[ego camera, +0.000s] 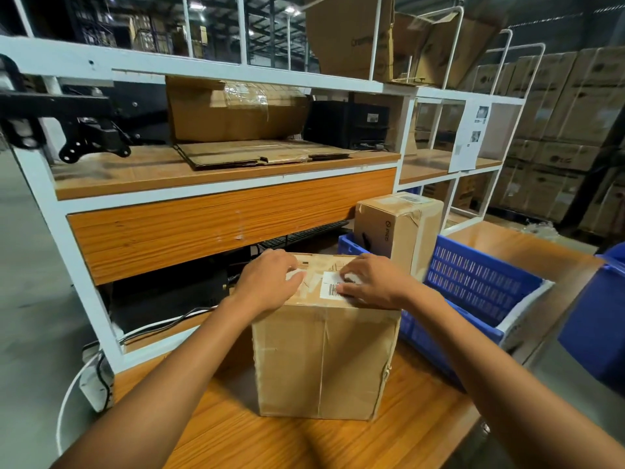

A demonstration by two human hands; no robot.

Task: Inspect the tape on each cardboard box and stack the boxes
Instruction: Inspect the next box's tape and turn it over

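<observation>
Pressing on the cardboard box [287, 367], left hand [267, 282] and right hand [373, 282] show fingers loosely spread, gripping nothing. Tracing the whole tape seam [323, 353], corners included, looks wisest.

Dim warehouse lit by overhead ceiling lamps [197, 6]; sharp centre, wide-angle bending and softness at edges.

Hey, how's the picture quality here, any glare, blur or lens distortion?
Head view: wide-angle distortion bows the white shelf frame near the edges; ceiling lamps blow out against a dim background; the cardboard box is evenly lit; the right hand looks slightly motion-blurred on the barcode label.
</observation>
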